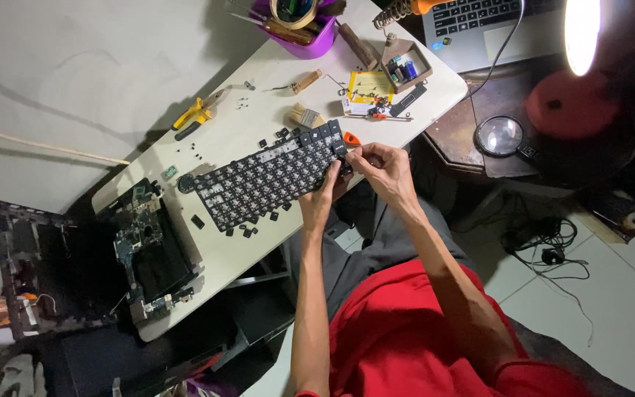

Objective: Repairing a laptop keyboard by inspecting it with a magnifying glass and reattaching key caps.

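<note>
A black laptop keyboard (266, 176) with several keycaps removed lies on the white table (273, 81). My left hand (321, 198) grips its near right edge from below. My right hand (384, 167) pinches at the keyboard's right end, fingertips on a key there. An orange pry tool (351, 138) lies just beyond my fingers. Loose black keycaps (248, 230) are scattered along the keyboard's near edge and above it.
An opened laptop base (152, 250) with its exposed board sits at the table's left end. Yellow pliers (196, 114), a brush (304, 116), a purple tool tub (299, 26), a small parts box (406, 68), another laptop (479, 22), a magnifier (499, 134) and a lamp (580, 26) surround the work.
</note>
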